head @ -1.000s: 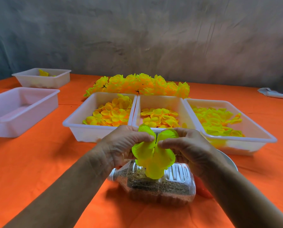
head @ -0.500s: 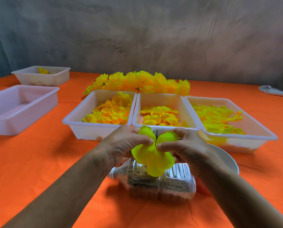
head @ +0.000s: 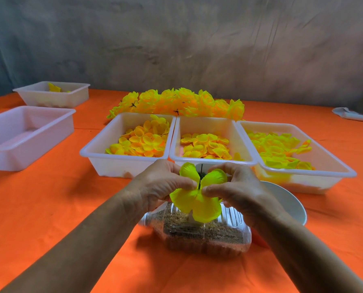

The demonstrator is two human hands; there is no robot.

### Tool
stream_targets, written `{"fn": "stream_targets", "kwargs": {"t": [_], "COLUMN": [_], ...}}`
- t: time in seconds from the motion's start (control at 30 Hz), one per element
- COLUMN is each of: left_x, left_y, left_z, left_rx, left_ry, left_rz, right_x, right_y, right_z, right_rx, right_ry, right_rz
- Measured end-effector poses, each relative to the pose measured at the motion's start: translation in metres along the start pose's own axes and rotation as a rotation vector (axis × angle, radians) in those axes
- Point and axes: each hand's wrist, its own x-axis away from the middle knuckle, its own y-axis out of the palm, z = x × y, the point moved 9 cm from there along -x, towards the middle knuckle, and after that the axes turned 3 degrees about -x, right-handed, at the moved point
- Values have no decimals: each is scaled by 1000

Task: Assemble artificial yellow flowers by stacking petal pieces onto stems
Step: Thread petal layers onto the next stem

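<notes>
A yellow petal piece (head: 199,199) with several lobes sits on a thin dark stem (head: 201,172) that pokes up through its centre. My left hand (head: 157,187) pinches the piece from the left, and my right hand (head: 235,187) pinches it from the right, thumbs meeting near the stem. The stem's lower part is hidden behind the petals. Below lies a clear plastic bottle (head: 199,233) on its side, partly filled with sand. Three white trays hold loose yellow petals: left (head: 104,153), middle (head: 210,160), right (head: 328,172).
A heap of finished yellow flowers (head: 182,102) lies behind the trays. A white bowl (head: 290,206) stands right of the bottle. Two more white tubs stand at the left, near (head: 17,144) and far (head: 49,98). A white object (head: 349,115) lies far right on the orange tablecloth (head: 49,197).
The petal piece has slid lower on the stem, so more of the dark stem tip shows above it. Both hands keep their pinch and have shifted only slightly.
</notes>
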Motion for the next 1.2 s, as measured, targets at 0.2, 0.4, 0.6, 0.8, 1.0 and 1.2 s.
{"fn": "stream_targets", "kwargs": {"t": [0.2,0.4,0.6,0.8,1.0,1.2], "left_x": [-1,-3,-2,-2,-2,0], "left_y": [1,1,-4,-6,-13,-13], "left_z": [-3,-8,-15,-9,-3,-8], "left_rx": [12,8,-35,-15,-27,6], "left_ry": [1,-15,-28,-19,2,-5], "left_rz": [-16,-26,19,35,82,73], "right_x": [-2,0,2,1,-2,-2], "right_y": [-4,-5,-4,-9,-9,-8], "right_z": [5,10,12,7,2,1], "right_rx": [26,-22,-26,-22,2,8], "right_ry": [-14,36,82,64,37,27], "right_rz": [34,29,19,35,29,10]}}
